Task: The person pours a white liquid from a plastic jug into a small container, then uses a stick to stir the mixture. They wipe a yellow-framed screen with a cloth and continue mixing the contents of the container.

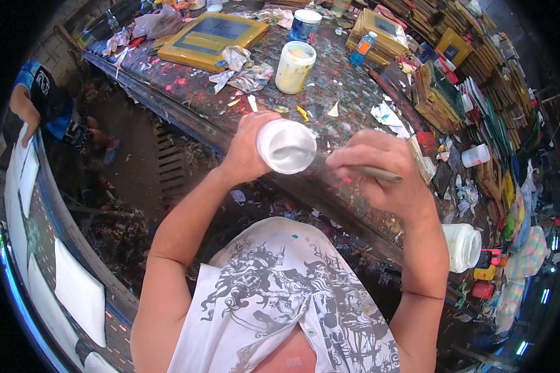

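My left hand [246, 146] is wrapped round a white plastic jar [263, 149], its open mouth tilted toward me. Inside the jar is thick white paint [295, 155]. My right hand [382, 165] grips the pale handle of a slim stirring tool [392, 176]. The tool's far end reaches into the jar's mouth, blurred by motion, so I cannot make out its shape. Just beyond the jar, a yellow-stained tub [295, 69] stands on the paint-spattered table [348, 81].
A yellow-framed printing screen [211, 36] and crumpled rags [242, 71] lie farther back, with a blue jar [305, 26] and an orange-labelled bottle [363, 48]. Stacked frames [438, 99] line the right. A white tub [463, 247] stands beside my right forearm. Another person [56, 109] is at far left.
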{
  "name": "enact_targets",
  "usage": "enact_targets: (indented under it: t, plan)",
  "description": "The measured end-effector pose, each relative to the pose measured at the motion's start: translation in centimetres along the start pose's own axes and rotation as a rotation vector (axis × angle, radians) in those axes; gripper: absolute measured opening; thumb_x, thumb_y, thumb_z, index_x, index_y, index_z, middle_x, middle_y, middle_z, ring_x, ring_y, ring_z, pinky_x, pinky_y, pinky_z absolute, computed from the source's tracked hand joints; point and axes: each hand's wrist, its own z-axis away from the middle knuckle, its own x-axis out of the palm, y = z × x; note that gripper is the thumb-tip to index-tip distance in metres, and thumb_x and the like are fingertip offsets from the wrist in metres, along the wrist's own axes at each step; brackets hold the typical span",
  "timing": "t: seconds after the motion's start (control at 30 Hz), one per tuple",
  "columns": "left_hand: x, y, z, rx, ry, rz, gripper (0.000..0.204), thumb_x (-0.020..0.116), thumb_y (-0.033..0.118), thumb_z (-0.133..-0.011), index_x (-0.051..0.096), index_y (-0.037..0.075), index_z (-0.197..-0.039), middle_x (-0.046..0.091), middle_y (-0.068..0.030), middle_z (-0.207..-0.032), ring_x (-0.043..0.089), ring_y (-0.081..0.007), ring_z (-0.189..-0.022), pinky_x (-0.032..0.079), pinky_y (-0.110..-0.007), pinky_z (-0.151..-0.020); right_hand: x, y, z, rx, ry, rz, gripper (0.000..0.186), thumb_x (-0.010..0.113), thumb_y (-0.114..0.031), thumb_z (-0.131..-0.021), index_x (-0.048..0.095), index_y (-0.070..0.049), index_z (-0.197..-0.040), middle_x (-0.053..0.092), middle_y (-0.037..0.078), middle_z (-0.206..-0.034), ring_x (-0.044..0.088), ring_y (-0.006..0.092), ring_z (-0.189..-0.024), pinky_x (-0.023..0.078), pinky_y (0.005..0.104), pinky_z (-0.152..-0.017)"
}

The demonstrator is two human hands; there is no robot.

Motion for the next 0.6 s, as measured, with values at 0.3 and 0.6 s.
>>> enact_targets:
  t: [0.3,0.6]
  plan:
    - [0.5,-0.8,-0.7,0.038,0.022,0.027,0.096,0.106,0.021,-0.072,0.056,0.006,-0.153,0.066,-0.0169,-0.151,0.061,-0.0382,-0.142,0.047,-0.05,-0.125,-0.7,0.7,-0.4,-0.009,0.002,0.056,0.025,0.09,-0.008,-0.089,0.082,-0.012,-0.112,0.077,0.009,-0.095,0.076,0.0337,-0.088,0.061,0.0464,-0.077]
    - [1.1,-1.4,-0.3,0.018,-0.006,0.032,0.094,0.104,0.025,-0.078,0.055,0.008,-0.156,0.064,-0.0168,-0.154,0.06,-0.0381,-0.146,0.043,-0.05,-0.129,-1.0,1.2,0.1,0.02,-0.034,0.03,0.031,0.087,0.001,-0.087,0.086,-0.009,-0.116,0.083,0.012,-0.107,0.081,0.0328,-0.096,0.064,0.044,-0.084]
